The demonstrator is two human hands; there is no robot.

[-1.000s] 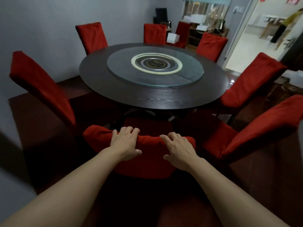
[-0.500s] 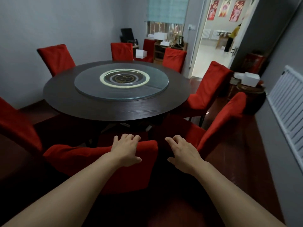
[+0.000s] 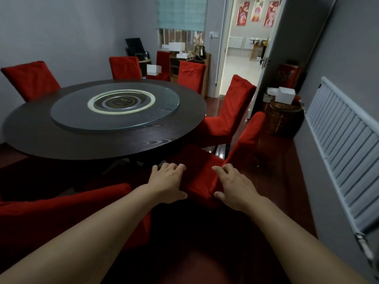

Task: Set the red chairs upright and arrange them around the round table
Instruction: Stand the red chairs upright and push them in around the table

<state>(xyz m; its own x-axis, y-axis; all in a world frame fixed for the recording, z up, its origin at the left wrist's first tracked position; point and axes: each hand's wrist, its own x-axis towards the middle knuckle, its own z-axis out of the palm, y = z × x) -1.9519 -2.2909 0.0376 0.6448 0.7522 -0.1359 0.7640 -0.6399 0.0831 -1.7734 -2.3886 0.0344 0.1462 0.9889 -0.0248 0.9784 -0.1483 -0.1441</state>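
The dark round table [image 3: 98, 149] carries a glass turntable [image 3: 114, 108], and red chairs stand upright around it. One red chair [image 3: 61, 214] is at the bottom left, close to me. To its right stands another red chair [image 3: 249, 132], angled with its seat [image 3: 202, 177] towards the table. My left hand [image 3: 168, 182] hovers with spread fingers over the left edge of that seat. My right hand [image 3: 235, 188] is spread over the seat's right side, at the base of the backrest. I cannot tell whether either hand touches the fabric. More red chairs [image 3: 231, 111] [image 3: 30, 78] [image 3: 125, 67] [image 3: 190, 76] ring the far side.
A white radiator [image 3: 344, 152] runs along the right wall. A wicker basket [image 3: 284, 121] topped with white boxes stands by the open doorway [image 3: 242, 50]. A wooden cabinet [image 3: 192, 58] with a kettle sits behind the far chairs. Dark red floor lies between the chairs and the radiator.
My view has swung to the right. Both hands have come off the top of the near chair's backrest and moved right, over the neighbouring chair.
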